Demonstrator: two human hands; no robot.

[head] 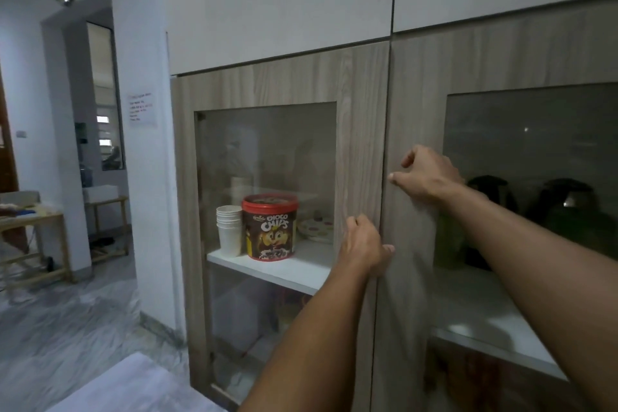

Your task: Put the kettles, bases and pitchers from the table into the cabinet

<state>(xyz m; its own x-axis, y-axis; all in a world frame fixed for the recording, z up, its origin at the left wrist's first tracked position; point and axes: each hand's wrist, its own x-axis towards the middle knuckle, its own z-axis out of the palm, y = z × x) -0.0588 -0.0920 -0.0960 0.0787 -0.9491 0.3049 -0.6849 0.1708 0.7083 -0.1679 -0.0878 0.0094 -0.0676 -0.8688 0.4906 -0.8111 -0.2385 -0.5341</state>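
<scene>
A tall wood-grain cabinet with two glass-paned doors fills the view. My left hand (363,242) rests on the inner edge of the left door (361,144), fingers curled at the seam. My right hand (426,176) presses on the inner edge of the right door (414,94), fingertips at the seam. Both doors look shut or almost shut. Behind the right glass stand two dark kettles (488,191) (568,207) and a green pitcher (449,244) on a white shelf (481,314). Neither hand holds an object.
Behind the left glass a red Choco Chips tub (270,227), stacked paper cups (229,224) and a dotted plate (316,227) sit on a shelf. A white table corner (133,388) is at the bottom left. A wooden table (36,227) stands far left on marble floor.
</scene>
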